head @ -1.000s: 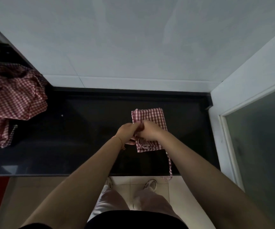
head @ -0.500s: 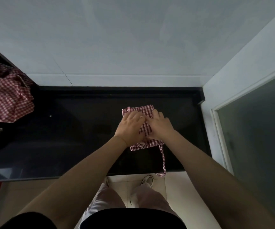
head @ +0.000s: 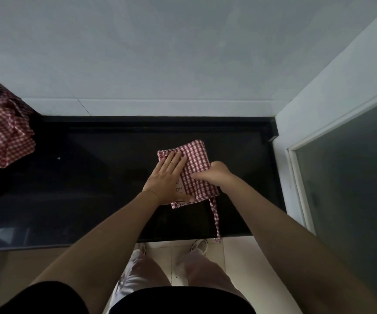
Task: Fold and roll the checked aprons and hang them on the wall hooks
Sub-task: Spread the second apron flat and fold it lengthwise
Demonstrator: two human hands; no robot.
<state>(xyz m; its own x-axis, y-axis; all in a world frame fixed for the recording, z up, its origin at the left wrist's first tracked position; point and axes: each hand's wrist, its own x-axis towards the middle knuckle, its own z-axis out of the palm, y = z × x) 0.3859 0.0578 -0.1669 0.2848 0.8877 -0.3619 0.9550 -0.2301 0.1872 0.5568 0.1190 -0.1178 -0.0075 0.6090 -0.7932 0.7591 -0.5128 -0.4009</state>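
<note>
Head view: folded apron (head: pixel 195 165) lies on black counter (head: pixel 92 189), right of centre. Left hand (head: pixel 168 177) presses flat on it, fingers straight. Right hand (head: pixel 213 173) pinches its right fold. Strap (head: pixel 215 220) trails over the counter's front edge.

Dim room, not much light. A glossy black counter (head: pixel 81 189) runs left to right, picking up faint reflections along its near edge. Behind it there's a plain pale grey wall (head: pixel 160 53) with a lighter tile strip (head: pixel 160 106) along the bottom. On the right, a white door frame (head: pixel 296 159) holds a dark frosted glass panel (head: pixel 352 177). Below the counter, light beige floor tiles (head: pixel 239 252).
</note>
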